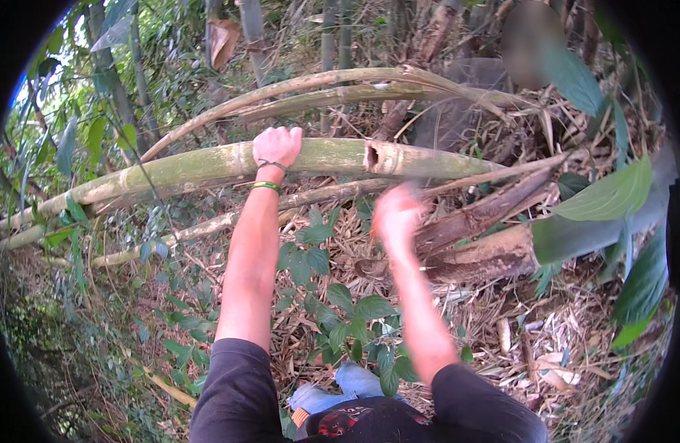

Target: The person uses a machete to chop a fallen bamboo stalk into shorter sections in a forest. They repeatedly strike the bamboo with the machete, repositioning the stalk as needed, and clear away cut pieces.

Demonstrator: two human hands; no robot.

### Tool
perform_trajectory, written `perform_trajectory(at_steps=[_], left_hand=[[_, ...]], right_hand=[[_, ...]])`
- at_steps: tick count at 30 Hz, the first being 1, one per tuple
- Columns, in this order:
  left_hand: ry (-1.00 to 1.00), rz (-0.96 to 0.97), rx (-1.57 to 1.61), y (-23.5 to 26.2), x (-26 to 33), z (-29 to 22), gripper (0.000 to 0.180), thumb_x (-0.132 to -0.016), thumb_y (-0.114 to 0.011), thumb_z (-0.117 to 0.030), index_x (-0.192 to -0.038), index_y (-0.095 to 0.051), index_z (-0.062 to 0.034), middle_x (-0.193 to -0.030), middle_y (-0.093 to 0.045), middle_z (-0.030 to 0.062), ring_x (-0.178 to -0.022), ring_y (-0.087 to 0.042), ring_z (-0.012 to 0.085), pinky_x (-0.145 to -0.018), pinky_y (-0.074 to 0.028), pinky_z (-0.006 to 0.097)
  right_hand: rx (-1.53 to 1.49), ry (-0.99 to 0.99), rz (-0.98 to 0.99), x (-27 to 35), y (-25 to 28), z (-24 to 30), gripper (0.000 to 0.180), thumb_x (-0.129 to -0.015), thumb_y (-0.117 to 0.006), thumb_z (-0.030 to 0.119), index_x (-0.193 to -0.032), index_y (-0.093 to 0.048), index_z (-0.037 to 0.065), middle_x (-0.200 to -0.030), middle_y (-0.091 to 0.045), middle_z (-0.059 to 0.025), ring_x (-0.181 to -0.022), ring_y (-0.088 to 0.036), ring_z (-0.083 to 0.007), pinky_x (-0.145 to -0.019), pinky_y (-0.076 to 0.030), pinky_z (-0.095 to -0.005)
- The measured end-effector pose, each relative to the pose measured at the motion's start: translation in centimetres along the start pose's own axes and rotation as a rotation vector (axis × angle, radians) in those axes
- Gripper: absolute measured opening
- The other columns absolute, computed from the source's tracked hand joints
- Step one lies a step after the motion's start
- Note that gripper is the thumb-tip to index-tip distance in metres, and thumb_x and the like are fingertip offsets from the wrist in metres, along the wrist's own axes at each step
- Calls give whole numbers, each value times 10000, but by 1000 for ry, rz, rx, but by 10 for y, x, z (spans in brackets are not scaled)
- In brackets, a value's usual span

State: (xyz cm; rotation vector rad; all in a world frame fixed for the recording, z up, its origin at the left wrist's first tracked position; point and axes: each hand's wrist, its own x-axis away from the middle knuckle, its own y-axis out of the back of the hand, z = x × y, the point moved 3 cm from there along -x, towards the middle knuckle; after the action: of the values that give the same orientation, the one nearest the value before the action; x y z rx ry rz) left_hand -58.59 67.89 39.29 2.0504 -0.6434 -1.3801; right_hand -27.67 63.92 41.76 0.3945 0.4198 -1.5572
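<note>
Left hand (277,145) clamped on thick bamboo pole (207,166), left of its hacked notch (372,157); right hand (396,214) blurred below, grip unreadable. Pole only partly cut, probably.

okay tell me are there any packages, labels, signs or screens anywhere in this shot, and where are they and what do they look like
None in view: no package, label, sign or screen.
The left hand grips a thick green bamboo pole among leaves and dry litter.
The right hand is blurred beside split brown bamboo stumps.
</note>
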Motion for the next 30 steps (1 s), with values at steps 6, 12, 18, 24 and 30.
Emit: perform_trajectory(at_steps=[6, 12, 18, 24, 30], left_hand=[[-34, 70, -59, 9, 0, 3, 504, -944, -397, -376, -733, -733, -65, -810, -715, 187, -791, -695, 360, -751, -553, 469], [99, 60, -21, 12, 1, -4, 528, -915, -421, -396, -718, -742, -26, -750, -691, 243, -743, -696, 408, -745, -563, 479], [47, -45, 65, -2, 2, -22, 510, -914, -425, -377, -708, -737, -30, -772, -689, 251, -754, -691, 416, -769, -555, 491], [94, 3, -30, -4, -6, 4, 544, -924, -411, -403, -720, -736, -17, -766, -687, 254, -734, -692, 415, -740, -559, 490], [96, -3, -23, -1, -2, 7, 579, -931, -399, -425, -736, -737, 4, -792, -686, 282, -763, -696, 429, -754, -553, 498]], right_hand=[[50, -780, 343, 60, 19, -100, 97, -827, -672, 136, -858, -603, 74, -660, -565, -38, -560, -544, -163, -514, -429, -347], [138, -718, 218, 59, 9, -54, 102, -831, -652, 95, -790, -594, 22, -583, -521, -1, -430, -486, -120, -403, -400, -300], [680, -142, -178, 70, -25, -140, 186, -768, -665, 202, -793, -665, 18, -765, -679, -238, -754, -678, -432, -680, -530, -498], [480, -403, 33, 89, 4, -83, 177, -760, -702, 147, -749, -621, -10, -630, -609, -142, -591, -620, -247, -602, -496, -407], [172, 258, -63, -18, 10, 159, 266, -828, -722, 166, -666, -547, 48, -582, -560, -5, -549, -544, -119, -517, -435, -309]])
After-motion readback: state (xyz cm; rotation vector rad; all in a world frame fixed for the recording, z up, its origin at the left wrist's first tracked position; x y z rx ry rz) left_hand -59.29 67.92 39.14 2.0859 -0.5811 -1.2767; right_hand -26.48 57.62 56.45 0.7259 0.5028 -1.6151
